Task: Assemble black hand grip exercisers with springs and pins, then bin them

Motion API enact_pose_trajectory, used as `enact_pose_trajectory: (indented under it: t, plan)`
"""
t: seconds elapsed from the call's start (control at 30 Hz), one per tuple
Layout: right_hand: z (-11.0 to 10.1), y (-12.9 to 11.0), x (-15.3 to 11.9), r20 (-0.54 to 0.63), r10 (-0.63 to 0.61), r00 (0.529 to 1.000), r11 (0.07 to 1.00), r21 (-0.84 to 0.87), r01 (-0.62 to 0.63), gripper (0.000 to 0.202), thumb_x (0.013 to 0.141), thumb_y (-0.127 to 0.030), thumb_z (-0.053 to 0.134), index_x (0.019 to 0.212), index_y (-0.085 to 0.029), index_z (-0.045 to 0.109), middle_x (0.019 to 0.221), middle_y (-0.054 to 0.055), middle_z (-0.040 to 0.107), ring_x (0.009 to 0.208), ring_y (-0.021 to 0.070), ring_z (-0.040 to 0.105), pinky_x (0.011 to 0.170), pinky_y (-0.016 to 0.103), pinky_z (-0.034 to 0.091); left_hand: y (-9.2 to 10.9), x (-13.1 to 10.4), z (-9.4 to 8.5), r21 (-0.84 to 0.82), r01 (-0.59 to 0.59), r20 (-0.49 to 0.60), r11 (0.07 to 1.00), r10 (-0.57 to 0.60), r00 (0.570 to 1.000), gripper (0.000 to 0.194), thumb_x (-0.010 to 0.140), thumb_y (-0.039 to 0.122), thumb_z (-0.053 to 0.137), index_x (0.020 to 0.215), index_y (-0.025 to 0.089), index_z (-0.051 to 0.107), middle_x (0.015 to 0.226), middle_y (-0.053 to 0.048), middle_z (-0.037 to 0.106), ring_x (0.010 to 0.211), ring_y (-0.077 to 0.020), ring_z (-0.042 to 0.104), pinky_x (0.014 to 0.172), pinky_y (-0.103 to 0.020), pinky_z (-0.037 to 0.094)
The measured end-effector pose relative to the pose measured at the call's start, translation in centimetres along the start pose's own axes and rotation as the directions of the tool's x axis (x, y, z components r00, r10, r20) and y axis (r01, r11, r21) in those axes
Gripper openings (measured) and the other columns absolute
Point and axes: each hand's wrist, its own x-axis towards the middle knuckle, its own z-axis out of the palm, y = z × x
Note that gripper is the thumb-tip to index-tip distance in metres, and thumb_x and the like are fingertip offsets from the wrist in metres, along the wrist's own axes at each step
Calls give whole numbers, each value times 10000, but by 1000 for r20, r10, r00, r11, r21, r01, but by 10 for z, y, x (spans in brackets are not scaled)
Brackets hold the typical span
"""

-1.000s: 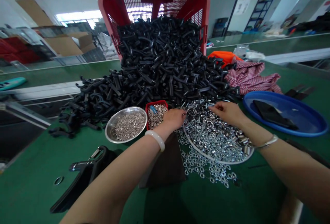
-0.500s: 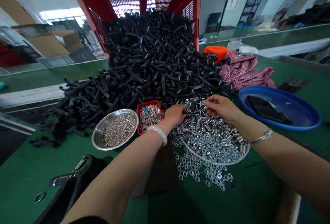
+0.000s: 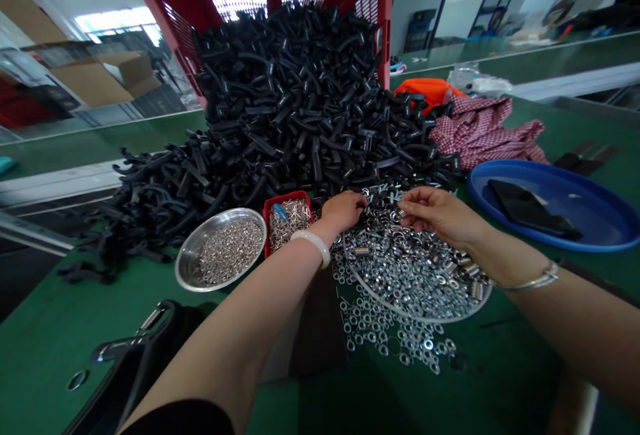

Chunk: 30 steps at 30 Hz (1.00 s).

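Observation:
My left hand [image 3: 345, 209] reaches to the back left edge of a round tray [image 3: 380, 298] heaped with small metal nuts, rings and springs. Its fingers are curled and pressed together, and whatever they hold is too small to make out. Over the back right of the same heap, my right hand [image 3: 434, 213] has thumb and fingertips pinched together; the thing between them is hidden. Loose nuts [image 3: 367, 321] lie in front of the tray. Left of my left hand are a red box [image 3: 267, 225] of metal pins and a steel bowl [image 3: 186, 268] of small metal parts.
A big pile of black plastic parts [image 3: 300, 128] spills from a red crate [image 3: 165, 21] at the back. At the right are a blue tray [image 3: 605, 215] and a checked cloth [image 3: 490, 131]. A black assembled part [image 3: 145, 361] lies at the front left.
The view has shifted slightly. Both hands remain over the back of the metal heap, my left hand a little farther right and forward, my right hand slightly farther right.

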Motion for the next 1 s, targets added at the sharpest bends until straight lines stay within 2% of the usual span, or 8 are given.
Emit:
enact_pose_trajectory:
  t: [0.13,0.27,0.33,0.5,0.6,0.7,0.9,1.0]
  plan:
    - [-2,0,-10,2,-6,1000,1000,-1,6,347,560,-371,767,744,-162,559,638,-20,548,544,97,569,399,168,378,-6,-15,-11,-131,-90,-7,987,90,996,243,809,283,490,1010,222,612,1005,-18,634,888,-156,576,773,-260,427]
    - [0,-3,-29,-35,32,999,999,21,-31,360,538,-366,779,754,-169,568,662,-19,540,555,97,561,387,166,353,-14,-46,-32,-59,-148,228,987,158,961,247,749,275,572,980,211,631,990,-29,648,877,-170,583,769,-272,422]
    - [1,-4,-42,-42,60,997,997,44,-58,372,534,-373,780,777,-175,580,704,-4,558,568,96,552,385,165,341,-12,-61,-40,-28,-175,265,984,176,948,249,750,266,572,985,211,633,1022,-37,639,908,-174,576,796,-277,413]
    - [-2,-3,-81,-40,120,992,990,82,-116,345,576,-392,756,811,-192,603,849,37,594,626,102,545,425,178,366,8,-88,-38,-37,-176,243,984,180,953,296,790,388,522,1023,231,617,1016,-40,637,897,-189,581,763,-300,435]
    - [-4,1,-104,-59,144,988,986,92,-139,341,585,-403,751,817,-198,608,844,35,588,627,104,539,434,181,369,22,-99,-28,-8,-94,170,996,94,981,336,764,425,552,1043,248,611,1062,-53,617,911,-228,581,748,-347,452]
    - [1,5,-124,-87,154,984,984,109,-144,362,569,-420,756,805,-190,606,806,34,575,621,111,534,432,186,360,29,-102,-19,-97,1,85,995,7,996,292,769,405,553,1003,248,625,1027,-41,636,897,-231,591,753,-362,461]
    - [27,18,-163,-119,138,983,976,188,-114,340,584,-415,751,798,-193,608,780,25,564,634,115,525,432,182,337,19,-99,-18,-506,32,3,862,-35,999,442,791,202,545,1225,154,471,1100,-96,622,922,-153,599,801,-280,455]
    - [39,33,-186,-113,145,983,968,223,-117,301,624,-395,729,819,-202,607,817,33,577,641,120,522,437,191,336,7,-116,-23,-420,4,-24,907,-15,1000,268,803,204,517,1057,166,592,998,-66,657,860,-144,606,777,-273,455]
